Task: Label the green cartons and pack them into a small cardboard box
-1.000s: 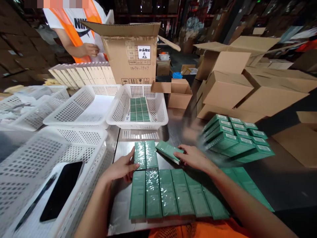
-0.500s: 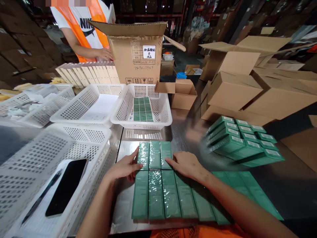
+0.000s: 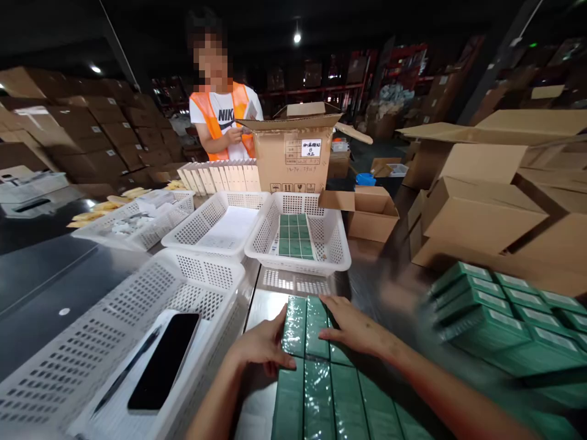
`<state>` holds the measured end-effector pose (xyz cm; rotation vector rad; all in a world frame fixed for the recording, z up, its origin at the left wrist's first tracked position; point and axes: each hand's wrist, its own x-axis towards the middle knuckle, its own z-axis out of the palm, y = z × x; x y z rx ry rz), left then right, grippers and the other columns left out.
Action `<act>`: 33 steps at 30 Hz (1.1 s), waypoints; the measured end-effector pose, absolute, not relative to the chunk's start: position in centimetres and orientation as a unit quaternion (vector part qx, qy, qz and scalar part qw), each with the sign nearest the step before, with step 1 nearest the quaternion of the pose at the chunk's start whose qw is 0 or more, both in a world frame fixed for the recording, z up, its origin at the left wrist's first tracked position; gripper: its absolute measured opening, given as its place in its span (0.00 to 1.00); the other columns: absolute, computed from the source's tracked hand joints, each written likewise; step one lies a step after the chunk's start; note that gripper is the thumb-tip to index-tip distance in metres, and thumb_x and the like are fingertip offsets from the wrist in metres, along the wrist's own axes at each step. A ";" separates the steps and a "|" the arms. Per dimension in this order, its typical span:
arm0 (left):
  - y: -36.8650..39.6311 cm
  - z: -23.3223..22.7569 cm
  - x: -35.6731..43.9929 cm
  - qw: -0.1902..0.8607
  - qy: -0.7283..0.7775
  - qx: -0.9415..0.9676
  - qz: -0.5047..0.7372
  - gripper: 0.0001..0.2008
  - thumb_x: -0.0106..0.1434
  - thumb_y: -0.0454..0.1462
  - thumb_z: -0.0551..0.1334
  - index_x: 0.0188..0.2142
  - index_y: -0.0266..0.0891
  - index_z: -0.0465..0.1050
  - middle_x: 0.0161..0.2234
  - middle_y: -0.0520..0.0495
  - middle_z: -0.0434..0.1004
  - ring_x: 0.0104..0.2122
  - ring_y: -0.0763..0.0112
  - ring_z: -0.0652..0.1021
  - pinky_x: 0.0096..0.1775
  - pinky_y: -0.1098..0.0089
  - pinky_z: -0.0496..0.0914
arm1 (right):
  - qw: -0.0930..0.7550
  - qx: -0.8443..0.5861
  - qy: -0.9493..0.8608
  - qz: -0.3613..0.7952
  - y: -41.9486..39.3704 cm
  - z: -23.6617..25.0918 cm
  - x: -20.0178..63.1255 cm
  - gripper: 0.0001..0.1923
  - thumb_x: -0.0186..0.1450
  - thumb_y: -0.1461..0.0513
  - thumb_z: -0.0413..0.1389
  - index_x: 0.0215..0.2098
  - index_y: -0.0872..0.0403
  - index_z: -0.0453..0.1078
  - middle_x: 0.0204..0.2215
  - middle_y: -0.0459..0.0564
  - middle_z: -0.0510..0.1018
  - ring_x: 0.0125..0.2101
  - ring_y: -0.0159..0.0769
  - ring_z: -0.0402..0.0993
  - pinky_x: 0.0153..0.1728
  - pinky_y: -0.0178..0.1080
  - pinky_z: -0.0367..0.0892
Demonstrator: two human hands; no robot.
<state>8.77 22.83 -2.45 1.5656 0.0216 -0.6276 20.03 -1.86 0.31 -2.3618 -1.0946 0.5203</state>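
Note:
Green wrapped boxes [image 3: 316,388] lie side by side in rows on the metal table. My left hand [image 3: 262,347] presses against the left edge of the far row, its index finger along the side and its thumb at the near corner of a green box [image 3: 294,327]. Across from it, my right hand [image 3: 351,324] has its fingers over the far row, with the thumb on the second box [image 3: 317,335] and the third partly covered. The two hands hold this far row between them. Both forearms hide part of the nearer boxes.
Ahead stands a white basket [image 3: 339,256] with a sheet of green squares [image 3: 295,236]; a basket with a phone [image 3: 164,360] is at left. Green boxes [image 3: 509,318] are stacked at right, near open cartons [image 3: 486,211]. A co-worker [image 3: 224,125] stands behind a large carton [image 3: 293,156].
My view has tilted up and turned left. My right hand has shifted from the row's right side onto its top, covering more of the third box. My left hand stays on the left edge.

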 end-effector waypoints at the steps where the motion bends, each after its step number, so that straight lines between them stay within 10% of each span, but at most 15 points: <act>1: 22.8 -2.5 8.8 0.660 0.010 0.699 -0.275 0.66 0.46 0.39 0.77 0.71 0.42 0.32 0.27 0.48 0.78 0.18 0.68 0.75 0.18 0.73 0.68 | 0.242 -0.864 -0.402 0.185 -1.8 0.4 19.8 0.39 0.63 0.49 0.60 0.66 0.57 0.57 0.62 0.62 0.65 0.62 0.54 0.60 0.62 0.52 0.55; 13: 22.5 -3.0 8.9 0.656 0.031 0.701 -0.278 0.69 0.46 0.41 0.77 0.70 0.46 0.24 0.29 0.49 0.78 0.18 0.69 0.74 0.17 0.73 0.67 | 0.267 -0.860 -0.396 0.179 -1.5 1.6 18.7 0.36 0.58 0.52 0.66 0.61 0.54 0.63 0.55 0.59 0.72 0.56 0.52 0.67 0.57 0.50 0.62; 19: 22.6 -3.6 8.6 0.630 0.016 0.723 -0.284 0.69 0.49 0.49 0.75 0.70 0.42 0.21 0.24 0.52 0.76 0.17 0.70 0.73 0.17 0.74 0.66 | 0.228 -0.877 -0.375 0.196 -4.0 2.3 17.1 0.52 0.59 0.46 0.64 0.71 0.56 0.47 0.70 0.65 0.50 0.69 0.60 0.39 0.66 0.60 0.42; 33: 21.9 -3.7 8.2 0.511 0.085 0.818 -0.251 0.64 0.51 0.65 0.64 0.71 0.38 0.28 0.18 0.54 0.73 0.16 0.59 0.76 0.16 0.66 0.68 | 0.151 -0.973 -0.154 -0.087 -24.8 6.1 15.1 0.35 0.65 0.54 0.58 0.67 0.52 0.56 0.66 0.60 0.59 0.68 0.52 0.48 0.65 0.56 0.50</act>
